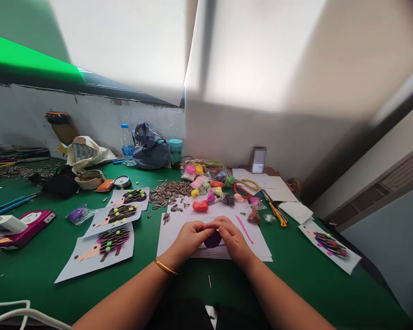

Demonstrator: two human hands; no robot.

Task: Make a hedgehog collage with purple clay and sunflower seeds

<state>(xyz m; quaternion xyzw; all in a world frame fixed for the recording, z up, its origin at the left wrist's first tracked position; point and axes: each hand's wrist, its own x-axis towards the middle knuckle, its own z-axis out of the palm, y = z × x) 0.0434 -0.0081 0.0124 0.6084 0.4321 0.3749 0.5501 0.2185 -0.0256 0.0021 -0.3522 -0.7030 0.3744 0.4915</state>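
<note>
"What is past the far edge of the green table (pixel 144 256)?"
"A pale wall (pixel 27 105), with scuffs up behind the far left corner."
"And above that?"
"A big white sheet (pixel 124 46) hangs there. Light shines on it, with soft grey shadows. A bright green patch (pixel 24 59) peeks out on the left."
"And past the right edge?"
"A panel with thin slats (pixel 395 181)."

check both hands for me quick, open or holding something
Left hand: fingers curled, holding one side of the purple piece.
Right hand: fingers curled, holding the other side of the same piece.
</note>
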